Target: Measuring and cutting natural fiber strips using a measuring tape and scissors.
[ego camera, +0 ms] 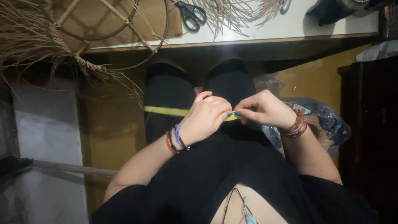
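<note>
Head view: hands [234, 114] on yellow strip [166, 110]

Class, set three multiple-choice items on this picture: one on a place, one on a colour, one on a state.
1. Where do the scissors lie?
A. on the table
B. on the floor
C. in the lap

2. What colour is the strip that the hands hold?
A. red
B. yellow
C. white

3. How does the left hand meet the right hand?
A. far apart
B. one hanging free
C. close together, both pinching the strip

Answers: 1 A, they lie on the pale tabletop by the straw; 2 B, it shows yellow against the black trousers; 3 C, fingertips nearly touch over the lap.
</note>
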